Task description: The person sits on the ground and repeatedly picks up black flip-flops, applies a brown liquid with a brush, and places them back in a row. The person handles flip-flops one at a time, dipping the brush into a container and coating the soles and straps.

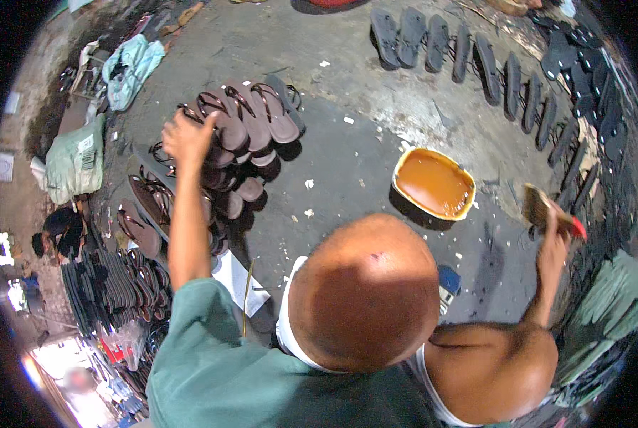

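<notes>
Left hand (187, 140) is at the left edge of a cluster of brown sandals (235, 134) on the floor (226, 43); with the blur, I cannot tell whether it grips one. Right hand (555, 242) is wrapped round a red-ended brush (537, 207), right of a bowl (396, 178) of orange-brown liquid (434, 183).

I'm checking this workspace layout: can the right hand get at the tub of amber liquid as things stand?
Probably yes: the right hand is just right of the tub of amber liquid, and nothing seems to stand between them. It holds a brush, though, so its grip isn't free.
</notes>
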Demonstrator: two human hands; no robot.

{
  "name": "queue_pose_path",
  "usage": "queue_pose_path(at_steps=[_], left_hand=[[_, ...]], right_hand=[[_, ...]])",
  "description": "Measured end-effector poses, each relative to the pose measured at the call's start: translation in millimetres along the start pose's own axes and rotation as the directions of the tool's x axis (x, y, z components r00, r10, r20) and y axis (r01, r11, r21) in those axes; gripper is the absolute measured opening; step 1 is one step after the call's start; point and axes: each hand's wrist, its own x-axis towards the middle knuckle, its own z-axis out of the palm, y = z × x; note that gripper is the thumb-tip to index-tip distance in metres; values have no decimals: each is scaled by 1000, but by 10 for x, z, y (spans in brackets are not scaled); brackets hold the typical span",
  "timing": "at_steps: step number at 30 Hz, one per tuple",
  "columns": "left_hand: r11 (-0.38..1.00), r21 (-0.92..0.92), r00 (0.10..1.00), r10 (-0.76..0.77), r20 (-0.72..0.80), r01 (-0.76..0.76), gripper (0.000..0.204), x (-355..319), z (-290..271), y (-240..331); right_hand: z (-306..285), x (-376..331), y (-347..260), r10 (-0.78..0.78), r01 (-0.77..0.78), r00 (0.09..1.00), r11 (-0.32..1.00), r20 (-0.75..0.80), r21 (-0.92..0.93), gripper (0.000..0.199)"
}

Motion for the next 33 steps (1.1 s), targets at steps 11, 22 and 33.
queue_pose_path(at_steps=[11,22,33], left_hand=[[943,-267,961,-241,-136,198,86,210,91,-1839],[948,-295,905,-15,-424,-123,49,-256,-490,-1426],[638,-725,783,578,229,-259,66,-2309,654,1153]], right_hand=[[1297,85,-467,-153,56,929,958,336,282,29],[828,151,-657,-208,211,977,959,-37,191,29],[1006,-300,23,-139,202,953,954,271,-221,37]])
